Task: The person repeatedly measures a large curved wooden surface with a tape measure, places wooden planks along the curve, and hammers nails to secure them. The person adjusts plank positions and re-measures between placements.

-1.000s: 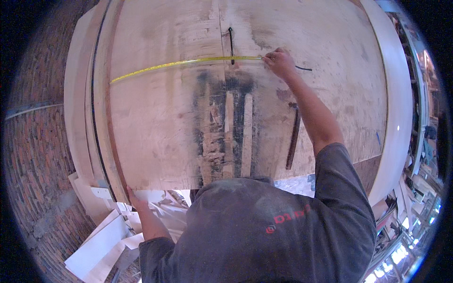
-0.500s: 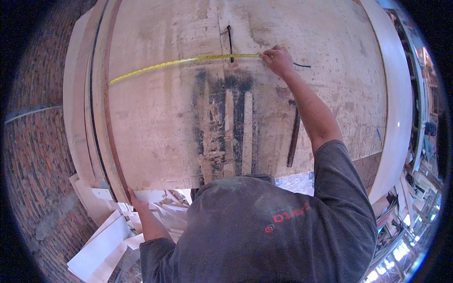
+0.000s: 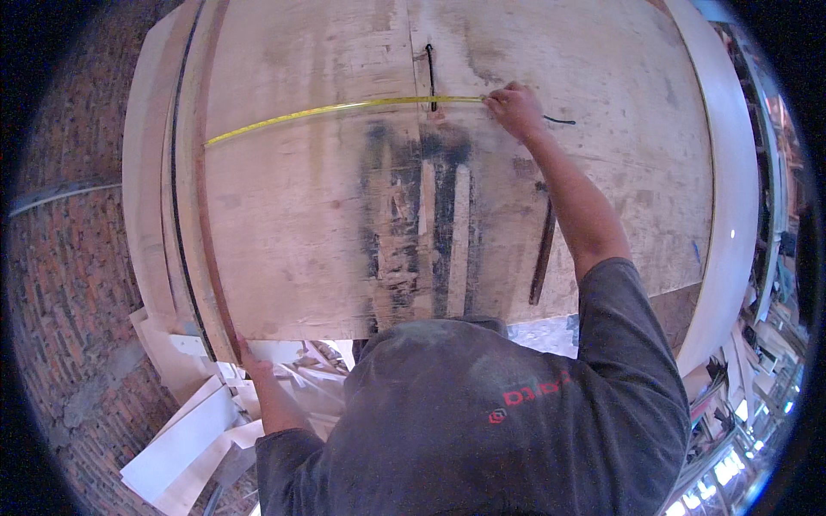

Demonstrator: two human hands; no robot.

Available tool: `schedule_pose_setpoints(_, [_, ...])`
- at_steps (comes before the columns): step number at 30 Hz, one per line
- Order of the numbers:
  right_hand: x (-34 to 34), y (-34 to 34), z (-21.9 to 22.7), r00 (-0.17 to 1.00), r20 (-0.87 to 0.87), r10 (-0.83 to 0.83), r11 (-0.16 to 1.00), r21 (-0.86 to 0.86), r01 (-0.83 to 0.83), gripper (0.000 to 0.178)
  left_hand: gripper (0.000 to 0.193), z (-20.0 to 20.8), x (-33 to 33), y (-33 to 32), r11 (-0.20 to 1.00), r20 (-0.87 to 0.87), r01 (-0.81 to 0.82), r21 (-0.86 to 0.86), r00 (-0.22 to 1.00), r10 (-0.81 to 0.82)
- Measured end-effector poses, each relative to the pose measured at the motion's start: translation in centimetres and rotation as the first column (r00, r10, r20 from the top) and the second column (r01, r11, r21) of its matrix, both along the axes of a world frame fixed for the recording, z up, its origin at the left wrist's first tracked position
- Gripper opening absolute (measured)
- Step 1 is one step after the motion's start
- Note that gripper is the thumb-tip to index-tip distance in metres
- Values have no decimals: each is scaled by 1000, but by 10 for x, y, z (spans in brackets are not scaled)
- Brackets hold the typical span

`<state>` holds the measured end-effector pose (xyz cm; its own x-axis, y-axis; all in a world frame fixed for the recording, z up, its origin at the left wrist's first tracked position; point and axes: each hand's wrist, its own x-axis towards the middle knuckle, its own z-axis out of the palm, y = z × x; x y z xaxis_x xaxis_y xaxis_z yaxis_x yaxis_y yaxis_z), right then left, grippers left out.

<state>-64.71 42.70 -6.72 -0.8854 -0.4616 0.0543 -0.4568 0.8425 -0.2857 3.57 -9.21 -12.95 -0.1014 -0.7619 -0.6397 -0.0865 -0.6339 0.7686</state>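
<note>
A yellow measuring tape (image 3: pixel 331 108) stretches across the worn plywood board (image 3: pixel 284 206), from the wooden strip on the left to my right hand. My right hand (image 3: pixel 516 112) is closed on the tape's right end, its fingers bunched close above the board; any case is hidden inside the hand. At the board's near left corner, my left hand (image 3: pixel 255 359) grips the near end of the reddish-edged wooden strip (image 3: pixel 211 258), thumb along its edge and the other fingers mostly hidden. A black rod-like piece (image 3: pixel 432 77) lies under the tape, left of my right hand.
A dark narrow bar (image 3: pixel 543 249) lies on the board below my right forearm. Black-stained slats (image 3: pixel 426 224) mark the middle. Pale offcuts (image 3: pixel 185 439) pile up at lower left, beside a brick wall (image 3: pixel 69 284). Another pale sheet (image 3: pixel 736 189) borders the right side.
The whole view has shifted slightly, so the board appears a little further right. Both hands keep their places on the tape and the strip.
</note>
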Motion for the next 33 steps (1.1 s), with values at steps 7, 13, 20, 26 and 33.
schedule_pose_setpoints(7, [2, 1, 1, 999, 13, -50, 999, -13, 50, 26, 69, 16, -13, 12, 1000, 46, -21, 22, 999, 20])
schedule_pose_setpoints(13, [4, -6, 9, 993, 76, -86, 996, 42, 83, 27, 75, 16, -5, 12, 999, 27, 32, 10, 999, -32])
schedule_pose_setpoints(20, [3, -1, 1, 999, 7, -44, 999, 18, 44, 26, 79, 25, -6, 10, 987, 23, 9, 161, 1000, -12])
schedule_pose_setpoints(26, [3, 1, 3, 999, 18, -35, 999, -6, 35, 26, 76, 32, -7, 7, 957, 53, 44, 288, 997, -62])
schedule_pose_setpoints(33, [9, 2, -2, 996, -41, -81, 997, 8, 81, 25, 53, 29, -9, 4, 979, -81, 50, 196, 996, -34])
